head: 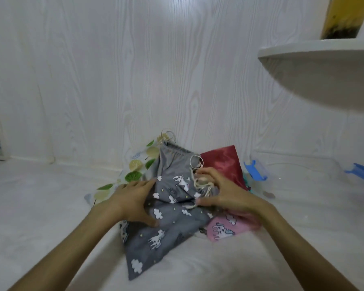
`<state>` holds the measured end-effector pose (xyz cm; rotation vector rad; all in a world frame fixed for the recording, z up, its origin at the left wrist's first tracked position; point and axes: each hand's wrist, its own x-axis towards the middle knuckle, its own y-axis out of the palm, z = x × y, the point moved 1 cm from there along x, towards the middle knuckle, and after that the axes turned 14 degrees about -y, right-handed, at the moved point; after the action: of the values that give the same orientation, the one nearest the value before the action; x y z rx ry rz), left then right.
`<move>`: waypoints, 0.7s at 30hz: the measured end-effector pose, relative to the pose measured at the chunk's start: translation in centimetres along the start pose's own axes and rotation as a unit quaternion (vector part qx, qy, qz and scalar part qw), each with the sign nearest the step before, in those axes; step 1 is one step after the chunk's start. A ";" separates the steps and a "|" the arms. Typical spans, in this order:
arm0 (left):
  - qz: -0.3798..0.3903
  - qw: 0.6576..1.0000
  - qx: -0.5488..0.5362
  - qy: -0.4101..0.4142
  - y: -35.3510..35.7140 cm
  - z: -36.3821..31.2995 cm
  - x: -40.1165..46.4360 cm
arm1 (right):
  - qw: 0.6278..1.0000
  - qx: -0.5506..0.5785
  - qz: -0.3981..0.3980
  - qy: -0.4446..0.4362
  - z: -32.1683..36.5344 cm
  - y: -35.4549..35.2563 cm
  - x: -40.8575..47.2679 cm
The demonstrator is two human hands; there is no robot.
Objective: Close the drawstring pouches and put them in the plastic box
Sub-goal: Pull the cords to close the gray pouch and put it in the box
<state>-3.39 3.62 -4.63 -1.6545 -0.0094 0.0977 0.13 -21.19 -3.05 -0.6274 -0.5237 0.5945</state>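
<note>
A grey drawstring pouch [172, 208] with white unicorns and clouds lies crumpled in the middle of the white surface. My left hand [132, 199] lies flat on its left side, fingers straight. My right hand [219, 193] curls over the pouch's right side and pinches its cream drawstring [200, 183]. Beneath it lie a leaf-print pouch [139, 166] at the left, a shiny red pouch [223, 160] behind, and a pink unicorn pouch [225, 227] at the right. The clear plastic box [261, 177] with blue clips stands right of the pile.
A white wood-grain wall rises just behind the pile. A rounded white shelf [324, 66] juts out at the upper right, with a yellow object [345, 17] on it. A clear lid with a blue clip [361, 173] lies at the far right edge.
</note>
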 end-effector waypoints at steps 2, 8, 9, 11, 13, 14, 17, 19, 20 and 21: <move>-0.030 0.999 0.011 -0.038 1.5 0.0 -0.1 | 0.987 -0.142 0.068 -0.017 -0.3 1.6 -0.4; -0.152 0.987 0.038 -0.027 0.8 -1.3 -1.1 | 0.904 -0.410 0.023 -0.115 -0.3 3.5 -0.1; -0.176 0.984 0.013 -0.019 -0.1 -1.6 -1.5 | 0.912 -0.390 0.007 -0.129 0.3 3.2 -0.3; -0.216 0.974 -0.063 -0.009 -2.8 -2.3 -2.0 | 0.958 -0.254 -0.047 -0.126 1.8 1.4 -0.6; -0.246 0.959 -0.142 -0.013 -6.4 -3.3 -2.1 | 0.981 -0.092 -0.125 -0.118 3.8 -1.5 -0.7; -0.249 0.950 -0.187 -0.011 -8.4 -4.0 -2.0 | 0.978 -0.042 -0.161 -0.124 4.9 -3.2 -0.8; -0.223 0.923 -0.315 0.014 -13.9 -6.8 -1.7 | 0.959 0.029 -0.241 -0.145 7.6 -8.3 -1.0; -0.185 0.890 -0.414 0.040 -16.6 -9.5 -1.0 | 0.942 0.064 -0.295 -0.147 8.7 -11.5 -1.4; -0.158 0.872 -0.461 0.051 -17.4 -11.0 -0.6 | 0.933 0.076 -0.321 -0.142 8.8 -12.9 -1.7; -0.128 0.856 -0.497 0.058 -18.1 -12.8 -0.2 | 0.923 0.086 -0.350 -0.136 8.9 -14.4 -2.1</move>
<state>-1.71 -7.51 14.45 -2.6791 -0.2223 -0.2592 -1.79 -28.60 12.14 -0.1567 -0.8920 0.0389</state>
